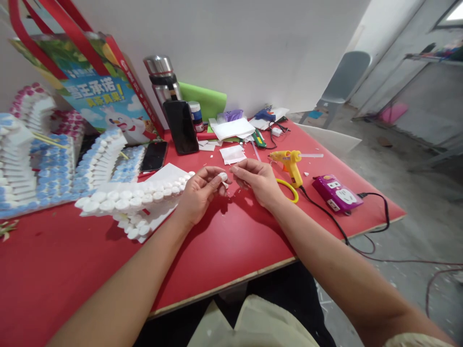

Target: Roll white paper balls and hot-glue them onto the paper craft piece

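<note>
Over the red table [231, 246], the left hand [200, 196] pinches a small white roll [224, 178] between thumb and fingers. At three o'clock from it, the right hand [259, 182] has its fingertips bunched; whether they hold anything, I cannot tell. Near nine lies a white-roll assembly [123, 201]; beyond, near three, a yellow glue gun [293, 171]; farther, near eleven, an upright smartphone [181, 127].

A red-handled printed bag [97, 99] stands on the worktop [231, 243] near a steel flask [159, 66]; a dark phone [181, 127] is propped upright, a second phone [154, 156] lies flat; a grey chair [343, 77] stands beyond.
</note>
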A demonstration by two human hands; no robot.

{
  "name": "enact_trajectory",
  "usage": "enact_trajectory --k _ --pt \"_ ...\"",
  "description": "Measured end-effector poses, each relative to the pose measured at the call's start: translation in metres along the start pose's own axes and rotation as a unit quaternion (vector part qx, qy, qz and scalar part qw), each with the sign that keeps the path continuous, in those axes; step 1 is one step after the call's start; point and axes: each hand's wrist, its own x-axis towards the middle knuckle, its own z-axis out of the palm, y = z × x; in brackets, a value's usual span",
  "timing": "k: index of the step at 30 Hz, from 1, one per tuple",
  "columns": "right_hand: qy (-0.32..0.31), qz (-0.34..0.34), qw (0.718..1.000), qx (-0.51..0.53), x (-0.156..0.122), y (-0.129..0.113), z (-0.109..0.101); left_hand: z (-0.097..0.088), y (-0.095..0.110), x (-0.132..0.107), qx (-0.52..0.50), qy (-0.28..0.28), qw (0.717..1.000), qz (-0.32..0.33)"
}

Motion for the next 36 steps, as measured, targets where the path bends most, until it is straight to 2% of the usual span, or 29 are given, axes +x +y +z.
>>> enact_trajectory --k 3,7,9,12,15,17,21,23,27,32,34,36 --pt "0.056 -0.039 0.981 -0.181 -0.008 -0.005 -0.004 -0.003 0.0 0.002 -0.039 0.005 0.999 -0.014" --pt "0.088 -0.137 0.897 -0.411 -0.038 -0.021 -0.025 -0.007 0.0 0.004 -0.079 0.04 0.994 -0.061" --pt "0.118 -0.152 0.868 -0.459 -0.057 -0.03 -0.041 -0.008 0.0 0.005 -0.096 0.057 0.99 -0.083" --pt "0.144 -0.133 0.851 -0.487 -0.076 -0.037 -0.061 -0.01 0.0 0.006 -0.108 0.065 0.988 -0.091" --pt "0.096 -0.097 0.818 -0.559 -0.081 -0.036 -0.066 -0.011 -0.001 0.007 -0.109 0.062 0.988 -0.091" --pt "0.038 -0.054 0.77 -0.634 -0.077 -0.035 -0.06 -0.01 -0.001 0.006 -0.11 0.058 0.988 -0.096" --pt "-0.048 0.052 0.653 -0.754 -0.061 -0.036 -0.046 -0.007 0.003 0.005 -0.122 0.053 0.985 -0.111" --pt "-0.075 0.092 0.629 -0.768 -0.052 -0.037 -0.043 -0.006 0.005 0.004 -0.132 0.05 0.983 -0.114" --pt "-0.101 0.151 0.643 -0.744 -0.039 -0.039 -0.046 -0.007 0.005 0.004 -0.148 0.048 0.981 -0.115" --pt "-0.091 0.161 0.676 -0.713 -0.04 -0.038 -0.052 -0.009 0.003 0.004 -0.173 0.05 0.975 -0.129" --pt "-0.079 0.141 0.705 -0.69 -0.045 -0.035 -0.057 -0.008 0.002 0.004 -0.189 0.05 0.972 -0.13" --pt "-0.064 0.105 0.772 -0.624 -0.05 -0.03 -0.063 -0.007 0.002 0.003 -0.2 0.052 0.97 -0.131"
